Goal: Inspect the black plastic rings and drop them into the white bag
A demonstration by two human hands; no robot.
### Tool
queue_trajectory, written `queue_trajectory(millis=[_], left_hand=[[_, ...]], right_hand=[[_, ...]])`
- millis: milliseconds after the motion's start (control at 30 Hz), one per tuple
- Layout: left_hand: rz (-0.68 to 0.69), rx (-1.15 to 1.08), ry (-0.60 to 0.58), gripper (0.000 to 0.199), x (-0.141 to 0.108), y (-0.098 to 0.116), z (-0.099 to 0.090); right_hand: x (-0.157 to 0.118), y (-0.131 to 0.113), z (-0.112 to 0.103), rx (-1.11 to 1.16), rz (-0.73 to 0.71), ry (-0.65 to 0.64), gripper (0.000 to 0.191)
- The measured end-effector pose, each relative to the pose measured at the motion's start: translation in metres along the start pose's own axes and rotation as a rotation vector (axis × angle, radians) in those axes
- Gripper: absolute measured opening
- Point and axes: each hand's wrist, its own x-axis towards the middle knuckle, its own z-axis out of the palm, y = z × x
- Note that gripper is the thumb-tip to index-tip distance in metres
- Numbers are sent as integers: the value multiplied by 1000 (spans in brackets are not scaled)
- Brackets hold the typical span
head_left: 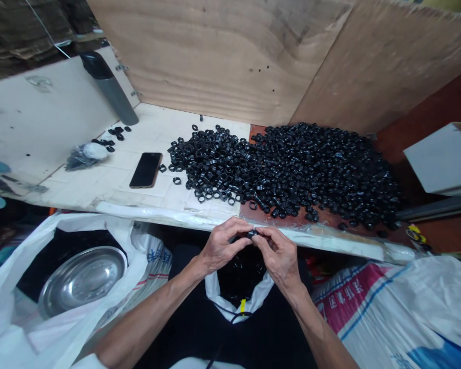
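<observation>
Between the fingertips of both hands is a small black plastic part (252,233), just in front of the bench edge. My left hand (225,245) pinches it from one side, my right hand (277,250) from the other. Fingers cover most of it, so its exact shape is unclear. Below the hands, an open white bag (214,289) in my lap holds dark pieces. Beyond the bench edge lies a large pile of black plastic rings and parts (292,169), ring-shaped pieces at its left and smaller, denser pieces at its right.
A phone (146,170), a clear plastic bag (85,155) and a grey bottle (113,92) stand or lie left on the bench (161,197). Lower left, a white sack (7,297) holds a metal bowl (84,279). A printed sack (399,302) and a white box (441,159) are at right.
</observation>
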Motion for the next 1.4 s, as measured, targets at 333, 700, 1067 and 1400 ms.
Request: queue_trajectory(millis=[333,700,1067,1400], left_hand=[[-92,-71,21,23,-9,-2,6],[-143,-100,11,22,-9,-4,8],[-154,-105,-3,21,-9,-3,5],[112,153,-95,28,-25,-7,6]], right_hand=[[-8,4,1,-78,-76,-31,26],[-13,6,-5,-142,-74,-126,20],[-13,4,-6,-34,-34,-91,12],[-18,4,6,279,509,-214,25]])
